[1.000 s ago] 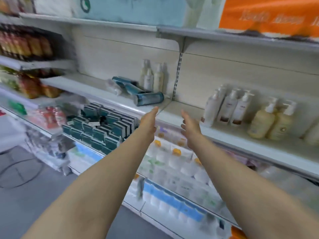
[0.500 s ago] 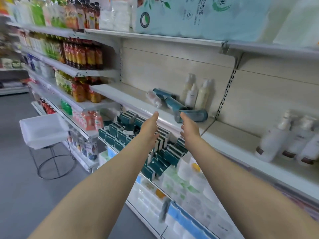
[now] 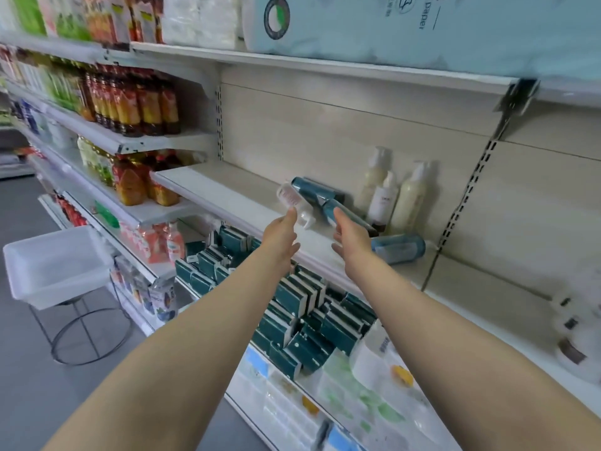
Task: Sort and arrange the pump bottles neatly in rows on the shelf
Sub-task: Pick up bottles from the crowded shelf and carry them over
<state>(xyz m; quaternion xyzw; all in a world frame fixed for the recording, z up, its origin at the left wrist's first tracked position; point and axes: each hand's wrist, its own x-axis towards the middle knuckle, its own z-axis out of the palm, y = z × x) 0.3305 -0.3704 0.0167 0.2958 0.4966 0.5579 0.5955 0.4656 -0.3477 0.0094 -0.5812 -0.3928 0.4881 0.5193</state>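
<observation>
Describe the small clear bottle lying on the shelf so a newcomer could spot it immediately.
On the pale middle shelf, left of three upright cream pump bottles, several bottles lie toppled. The clear bottle is leftmost, by the left hand; its neighbours are teal.

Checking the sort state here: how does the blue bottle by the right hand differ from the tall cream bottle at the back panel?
The blue bottle lies on its side; the cream bottle stands upright. The blue bottle sits near the shelf front; the cream bottle stands against the back. Their colours differ. Neither hand holds either; both share one shelf.
</observation>
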